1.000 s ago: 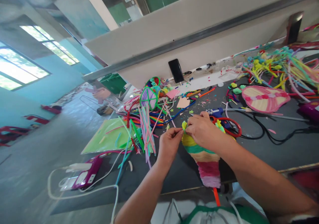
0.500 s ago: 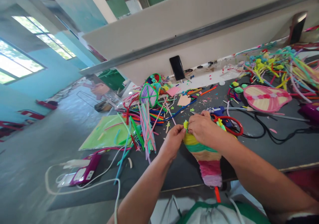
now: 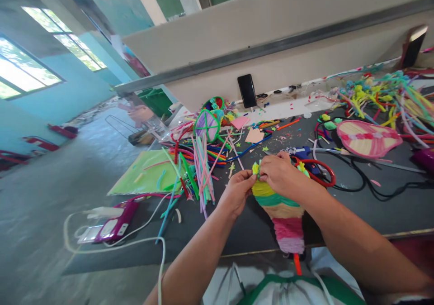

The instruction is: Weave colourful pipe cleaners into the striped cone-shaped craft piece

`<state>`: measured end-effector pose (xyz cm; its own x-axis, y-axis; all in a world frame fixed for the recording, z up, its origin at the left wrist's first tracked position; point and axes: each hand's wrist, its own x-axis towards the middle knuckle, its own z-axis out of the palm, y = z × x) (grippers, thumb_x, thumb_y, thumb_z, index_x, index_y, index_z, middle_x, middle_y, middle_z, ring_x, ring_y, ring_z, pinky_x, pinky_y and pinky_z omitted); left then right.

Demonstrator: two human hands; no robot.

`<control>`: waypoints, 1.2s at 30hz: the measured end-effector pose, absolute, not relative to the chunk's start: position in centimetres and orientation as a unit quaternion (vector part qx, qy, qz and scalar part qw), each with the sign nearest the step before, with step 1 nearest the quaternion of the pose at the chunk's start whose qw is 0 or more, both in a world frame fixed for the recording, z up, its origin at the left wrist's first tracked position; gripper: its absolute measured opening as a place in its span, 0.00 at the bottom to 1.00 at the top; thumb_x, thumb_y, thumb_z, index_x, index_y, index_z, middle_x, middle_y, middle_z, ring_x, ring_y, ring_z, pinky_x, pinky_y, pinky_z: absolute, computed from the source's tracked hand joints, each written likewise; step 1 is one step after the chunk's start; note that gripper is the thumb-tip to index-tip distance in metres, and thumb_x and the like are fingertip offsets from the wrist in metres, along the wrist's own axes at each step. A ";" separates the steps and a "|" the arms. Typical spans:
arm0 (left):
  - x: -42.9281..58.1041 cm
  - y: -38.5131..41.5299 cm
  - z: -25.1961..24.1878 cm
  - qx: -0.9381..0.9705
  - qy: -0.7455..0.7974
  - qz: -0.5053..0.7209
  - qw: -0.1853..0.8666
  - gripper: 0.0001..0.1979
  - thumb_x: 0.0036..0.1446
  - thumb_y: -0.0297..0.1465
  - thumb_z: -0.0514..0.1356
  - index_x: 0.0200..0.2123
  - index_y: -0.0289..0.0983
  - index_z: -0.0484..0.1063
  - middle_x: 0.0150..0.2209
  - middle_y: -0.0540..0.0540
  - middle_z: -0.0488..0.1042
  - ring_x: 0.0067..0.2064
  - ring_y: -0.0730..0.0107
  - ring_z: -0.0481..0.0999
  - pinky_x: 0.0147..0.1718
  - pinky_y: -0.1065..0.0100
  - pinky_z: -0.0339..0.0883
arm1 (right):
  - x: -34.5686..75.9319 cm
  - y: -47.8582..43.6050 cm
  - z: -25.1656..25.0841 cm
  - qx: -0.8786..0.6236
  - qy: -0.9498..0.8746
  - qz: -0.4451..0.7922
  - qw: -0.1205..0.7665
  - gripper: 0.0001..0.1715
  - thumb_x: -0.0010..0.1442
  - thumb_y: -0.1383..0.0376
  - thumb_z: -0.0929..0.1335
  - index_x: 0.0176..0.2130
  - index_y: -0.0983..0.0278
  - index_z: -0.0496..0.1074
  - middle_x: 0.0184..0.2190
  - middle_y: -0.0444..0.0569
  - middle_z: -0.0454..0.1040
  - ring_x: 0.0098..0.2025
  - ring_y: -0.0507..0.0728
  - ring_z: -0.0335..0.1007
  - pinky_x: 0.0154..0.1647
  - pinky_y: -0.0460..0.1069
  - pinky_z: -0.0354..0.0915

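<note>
A striped fan-shaped craft (image 3: 288, 226), wrapped in bands of yellow, green, tan, pink and lilac, lies at the table's front edge with an orange stem pointing toward me. At its top left corner, my left hand (image 3: 240, 188) pinches a small yellow-green pipe-cleaner flower (image 3: 255, 168). My right hand (image 3: 278, 173) bends over the same corner, fingers closed together against the flower; what lies under them is hidden. Another yellow flower (image 3: 301, 168) shows at the craft's right corner, behind my right wrist. Red-handled scissors (image 3: 323, 173) lie just beyond it.
Bundled pastel pipe cleaners (image 3: 204, 173) and a green plastic packet (image 3: 144, 171) lie to the left, beside a purple power strip (image 3: 117, 223) with a white cable. A pink leaf-shaped craft (image 3: 368, 138) lies to the right among black cords. A phone (image 3: 247, 90) leans against the partition.
The view has shifted slightly, so the table's contents appear a little farther right. Both hands stay at the craft's top left corner, with only small finger movement.
</note>
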<state>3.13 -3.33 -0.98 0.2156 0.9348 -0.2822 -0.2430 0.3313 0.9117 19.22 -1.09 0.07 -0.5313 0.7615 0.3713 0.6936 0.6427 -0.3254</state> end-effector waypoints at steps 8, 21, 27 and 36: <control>3.0 -3.5 -1.1 0.332 0.393 0.435 0.739 0.15 0.41 0.32 0.71 0.30 0.31 0.73 0.31 0.43 0.77 0.33 0.68 0.77 0.35 0.69 0.70 | 19.2 -1.2 0.5 -0.429 -0.839 0.103 0.317 0.05 0.60 0.70 0.65 0.37 0.63 0.71 0.41 0.49 0.75 0.47 0.56 0.67 0.52 0.53 0.48; 3.0 -3.4 -1.8 0.323 0.392 0.444 0.738 0.12 0.44 0.31 0.70 0.31 0.31 0.73 0.30 0.45 0.75 0.31 0.71 0.76 0.35 0.70 0.70 | 19.1 -1.2 -0.1 -0.433 -0.844 0.068 0.310 0.17 0.56 0.77 0.61 0.38 0.59 0.71 0.47 0.46 0.73 0.49 0.55 0.68 0.60 0.59 0.39; 2.8 -3.1 -2.1 0.328 0.379 0.426 0.754 0.14 0.44 0.31 0.70 0.33 0.30 0.74 0.31 0.44 0.76 0.31 0.71 0.76 0.36 0.70 0.70 | 19.1 -1.4 0.1 -0.444 -0.856 0.034 0.262 0.15 0.57 0.75 0.62 0.37 0.58 0.72 0.47 0.46 0.71 0.45 0.56 0.67 0.60 0.63 0.35; 2.7 -3.1 -1.9 0.331 0.388 0.419 0.751 0.13 0.43 0.32 0.71 0.29 0.31 0.72 0.28 0.44 0.76 0.33 0.66 0.78 0.35 0.67 0.71 | 18.6 -2.4 1.4 -0.436 -0.868 -0.047 0.234 0.12 0.59 0.75 0.62 0.34 0.61 0.71 0.40 0.48 0.72 0.44 0.58 0.64 0.63 0.63 0.34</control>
